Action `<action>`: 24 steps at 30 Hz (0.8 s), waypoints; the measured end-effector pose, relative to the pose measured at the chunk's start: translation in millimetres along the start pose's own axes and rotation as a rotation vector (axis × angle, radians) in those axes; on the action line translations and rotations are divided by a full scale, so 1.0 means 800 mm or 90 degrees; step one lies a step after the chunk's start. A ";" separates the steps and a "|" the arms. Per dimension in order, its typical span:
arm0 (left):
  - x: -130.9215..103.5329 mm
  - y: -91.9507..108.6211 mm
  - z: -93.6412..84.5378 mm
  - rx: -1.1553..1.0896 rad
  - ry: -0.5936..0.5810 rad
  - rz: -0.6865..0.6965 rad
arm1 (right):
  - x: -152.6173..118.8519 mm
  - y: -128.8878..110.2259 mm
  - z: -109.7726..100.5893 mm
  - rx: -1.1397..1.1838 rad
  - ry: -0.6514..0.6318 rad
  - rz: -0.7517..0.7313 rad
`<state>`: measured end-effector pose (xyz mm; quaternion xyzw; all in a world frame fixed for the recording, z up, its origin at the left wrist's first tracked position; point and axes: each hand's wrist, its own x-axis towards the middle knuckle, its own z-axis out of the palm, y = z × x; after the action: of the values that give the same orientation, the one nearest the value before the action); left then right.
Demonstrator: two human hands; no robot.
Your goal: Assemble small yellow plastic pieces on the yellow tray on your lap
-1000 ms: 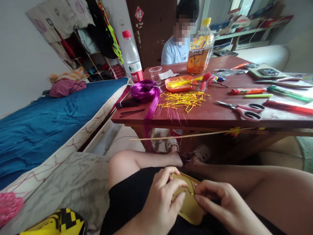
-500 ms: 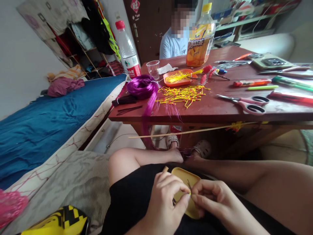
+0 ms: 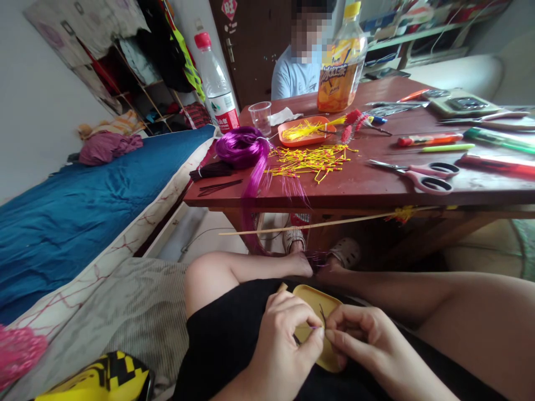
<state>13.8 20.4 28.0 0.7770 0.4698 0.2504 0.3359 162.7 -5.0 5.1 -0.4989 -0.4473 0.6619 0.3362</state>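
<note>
Right hand (image 3: 365,338) pinching likely wire (image 3: 322,313), orange dish (image 3: 298,142) — yellow strands (image 3: 301,131) inside

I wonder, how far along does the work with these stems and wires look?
Apparently done: the red fuzzy piece and the cluster on the stick.
In hand: the right hand pinches a dark wire, the left hand a purple bit; their progress is unclear.
Probably left: the yellow stems, loose wires and purple thread on the table.
</note>
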 end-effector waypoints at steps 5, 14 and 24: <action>0.002 0.002 0.003 -0.097 0.001 -0.105 | -0.004 0.010 0.002 -0.397 0.142 -0.327; 0.023 -0.018 -0.012 -0.349 -0.251 -0.312 | 0.000 0.007 0.000 -0.599 0.218 -0.655; 0.017 -0.011 0.000 -0.361 -0.084 -0.238 | 0.001 0.000 0.000 -0.581 0.267 -0.644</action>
<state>14.8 35.2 22.3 0.5676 0.4932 0.2545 0.6082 162.5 -4.1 4.9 -0.4382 -0.7822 0.0615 0.4387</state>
